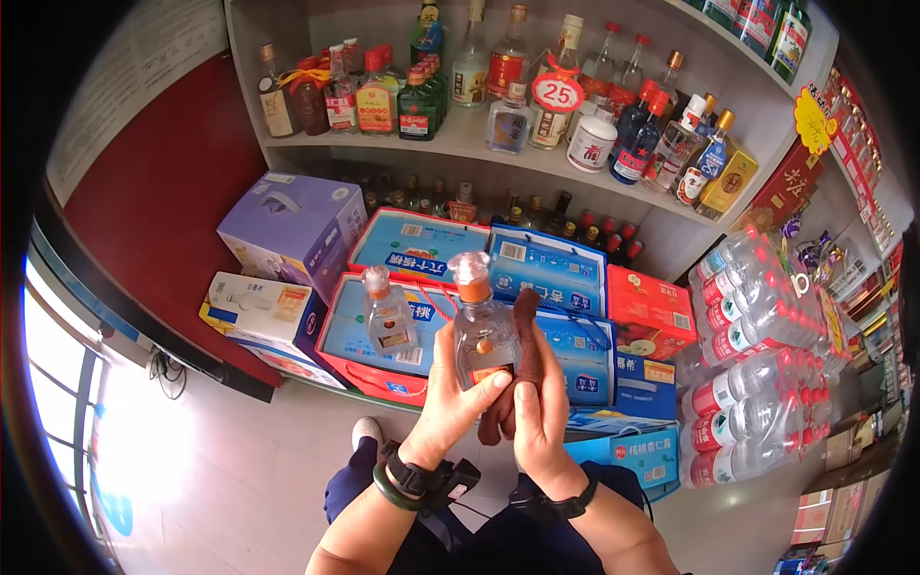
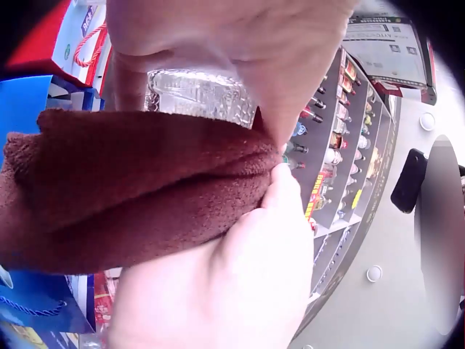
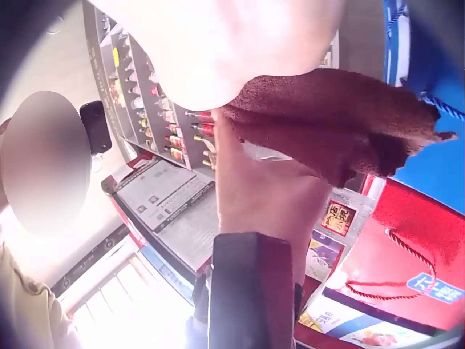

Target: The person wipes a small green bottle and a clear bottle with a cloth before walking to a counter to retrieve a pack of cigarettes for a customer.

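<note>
Now a clear liquor bottle (image 1: pixel 473 333) is gripped by the left hand (image 1: pixel 443 402), brown towel (image 1: pixel 521 356) pinched by the right hand (image 1: pixel 543 426)

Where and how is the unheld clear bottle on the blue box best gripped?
Probably around the body of the clear bottle, below its neck, coming from the left in the head view: it appears upright, its body is wider than its neck, and the held bottle is to its right. The stopper seems a less sure hold.
</note>
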The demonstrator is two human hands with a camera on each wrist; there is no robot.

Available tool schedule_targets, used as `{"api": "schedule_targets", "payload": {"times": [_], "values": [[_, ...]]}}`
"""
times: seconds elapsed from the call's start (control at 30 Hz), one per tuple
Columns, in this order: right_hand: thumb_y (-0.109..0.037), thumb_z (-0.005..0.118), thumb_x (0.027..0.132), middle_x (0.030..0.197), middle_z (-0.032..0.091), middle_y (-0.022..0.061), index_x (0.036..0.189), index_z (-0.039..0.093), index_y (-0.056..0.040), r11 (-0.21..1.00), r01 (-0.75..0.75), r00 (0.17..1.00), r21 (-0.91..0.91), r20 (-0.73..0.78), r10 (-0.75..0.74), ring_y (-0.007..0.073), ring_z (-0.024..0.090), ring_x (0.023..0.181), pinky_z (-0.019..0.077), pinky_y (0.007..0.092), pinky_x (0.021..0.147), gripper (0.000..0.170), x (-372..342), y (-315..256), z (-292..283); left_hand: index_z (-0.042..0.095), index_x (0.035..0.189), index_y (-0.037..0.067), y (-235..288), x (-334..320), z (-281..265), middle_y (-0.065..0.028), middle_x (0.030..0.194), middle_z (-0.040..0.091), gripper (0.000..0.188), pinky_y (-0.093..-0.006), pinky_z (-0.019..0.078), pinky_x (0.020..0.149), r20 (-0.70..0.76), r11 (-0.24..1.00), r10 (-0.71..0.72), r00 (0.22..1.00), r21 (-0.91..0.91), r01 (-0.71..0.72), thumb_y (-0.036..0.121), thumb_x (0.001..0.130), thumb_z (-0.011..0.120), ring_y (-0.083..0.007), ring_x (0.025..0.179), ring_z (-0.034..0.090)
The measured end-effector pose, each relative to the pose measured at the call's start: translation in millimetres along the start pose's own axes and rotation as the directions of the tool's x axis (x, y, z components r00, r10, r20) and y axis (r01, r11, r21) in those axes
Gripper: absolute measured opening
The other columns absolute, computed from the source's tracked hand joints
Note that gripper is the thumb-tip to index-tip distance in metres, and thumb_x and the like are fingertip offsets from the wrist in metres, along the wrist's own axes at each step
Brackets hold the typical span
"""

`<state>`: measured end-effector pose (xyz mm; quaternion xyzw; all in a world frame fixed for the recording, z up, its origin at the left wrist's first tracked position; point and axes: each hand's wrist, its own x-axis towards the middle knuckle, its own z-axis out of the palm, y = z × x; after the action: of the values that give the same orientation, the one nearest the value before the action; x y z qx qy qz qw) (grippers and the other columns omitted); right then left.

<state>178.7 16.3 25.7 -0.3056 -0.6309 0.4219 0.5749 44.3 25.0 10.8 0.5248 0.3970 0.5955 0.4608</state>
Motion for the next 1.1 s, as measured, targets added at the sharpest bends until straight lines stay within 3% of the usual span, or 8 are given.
{"api": "schedule_targets", "payload": {"times": [0.2, 0.33, 0.47, 0.6, 0.7, 0.87, 0.93, 1.1], "values": [[-0.019, 0.042, 0.102, 0.148, 0.034, 0.0211, 0.145, 0.029, 0.0042, 0.983, 0.107, 0.989, -0.149, 0.117, -0.090, 0.0308, 0.033, 0.139, 0.0261, 0.0376, 0.112, 0.050, 25, -18, -10, 0.029, 0.138, 0.003, -7, -3, -1, -0.0154, 0.121, 0.053, 0.082, -0.0372, 0.0449, 0.096, 0.127, 0.999, -0.023, 0.992, 0.047, 0.017, 0.033, 0.079, 0.077, -0.0230, 0.115, 0.054], [-0.023, 0.041, 0.103, 0.135, 0.049, 0.0150, 0.139, 0.039, 0.0025, 0.981, -0.195, 0.978, 0.011, 0.080, 0.193, 0.0209, 0.046, 0.126, 0.0335, 0.0323, 0.105, 0.045, 31, -33, -17, 0.034, 0.133, 0.004, 0, -4, -1, -0.0170, 0.120, 0.055, 0.082, -0.0383, 0.0463, 0.094, 0.098, 0.934, 0.127, 0.987, 0.322, -0.152, 0.026, 0.071, 0.083, -0.0283, 0.111, 0.057], [-0.029, 0.038, 0.103, 0.133, 0.050, 0.0134, 0.136, 0.042, 0.0018, 0.970, -0.231, 0.969, 0.072, 0.112, 0.222, 0.0185, 0.046, 0.124, 0.0330, 0.0305, 0.105, 0.045, 31, -18, -18, 0.037, 0.132, 0.004, -3, -3, -8, -0.0164, 0.119, 0.053, 0.081, -0.0384, 0.0457, 0.093, 0.058, 0.918, 0.158, 0.986, 0.359, -0.169, 0.026, 0.070, 0.084, -0.0292, 0.107, 0.057], [-0.032, 0.037, 0.103, 0.141, 0.043, 0.0124, 0.141, 0.037, 0.0021, 0.805, -0.396, 0.918, 0.443, 0.209, 0.336, 0.0197, 0.039, 0.131, 0.0275, 0.0331, 0.110, 0.051, 27, 5, -8, 0.035, 0.134, 0.001, -6, -4, -11, -0.0127, 0.121, 0.049, 0.088, -0.0377, 0.0403, 0.099, -0.008, 0.993, 0.118, 0.993, -0.011, -0.119, 0.033, 0.070, 0.085, -0.0231, 0.115, 0.049], [-0.033, 0.034, 0.104, 0.145, 0.038, 0.0147, 0.145, 0.030, 0.0032, 0.942, -0.216, 0.972, 0.256, 0.144, 0.184, 0.0219, 0.034, 0.136, 0.0246, 0.0333, 0.112, 0.055, 15, 11, 4, 0.031, 0.137, 0.003, 6, -1, -16, -0.0112, 0.126, 0.046, 0.091, -0.0374, 0.0389, 0.101, -0.020, 0.974, 0.013, 1.000, -0.225, -0.017, 0.035, 0.071, 0.084, -0.0217, 0.119, 0.046], [-0.037, 0.028, 0.103, 0.148, 0.035, 0.0128, 0.148, 0.023, 0.0008, 0.905, -0.292, 0.956, 0.309, 0.063, 0.287, 0.0225, 0.035, 0.136, 0.0273, 0.0368, 0.112, 0.059, -1, 10, 20, 0.027, 0.139, 0.006, 10, -4, -15, -0.0115, 0.129, 0.045, 0.095, -0.0376, 0.0401, 0.101, -0.099, 0.932, -0.052, 0.994, -0.363, 0.012, 0.036, 0.070, 0.085, -0.0225, 0.119, 0.048], [-0.039, 0.031, 0.103, 0.146, 0.039, 0.0111, 0.147, 0.027, -0.0011, 0.589, -0.412, 0.900, 0.695, 0.212, 0.380, 0.0218, 0.040, 0.133, 0.0319, 0.0370, 0.110, 0.058, 0, -4, 26, 0.025, 0.140, 0.006, 8, -5, -14, -0.0123, 0.129, 0.045, 0.097, -0.0381, 0.0401, 0.101, -0.153, 0.934, -0.016, 0.988, -0.356, -0.040, 0.035, 0.070, 0.085, -0.0230, 0.118, 0.048], [-0.036, 0.038, 0.104, 0.129, 0.054, 0.0076, 0.135, 0.043, -0.0019, 0.334, -0.509, 0.734, 0.793, 0.198, 0.650, 0.0171, 0.052, 0.116, 0.0398, 0.0329, 0.102, 0.047, -10, -9, 30, 0.014, 0.145, 0.005, -7, -6, -18, -0.0137, 0.131, 0.041, 0.108, -0.0385, 0.0421, 0.099, -0.269, 0.964, 0.263, 0.926, 0.053, -0.259, 0.036, 0.071, 0.085, -0.0242, 0.117, 0.048]]}}
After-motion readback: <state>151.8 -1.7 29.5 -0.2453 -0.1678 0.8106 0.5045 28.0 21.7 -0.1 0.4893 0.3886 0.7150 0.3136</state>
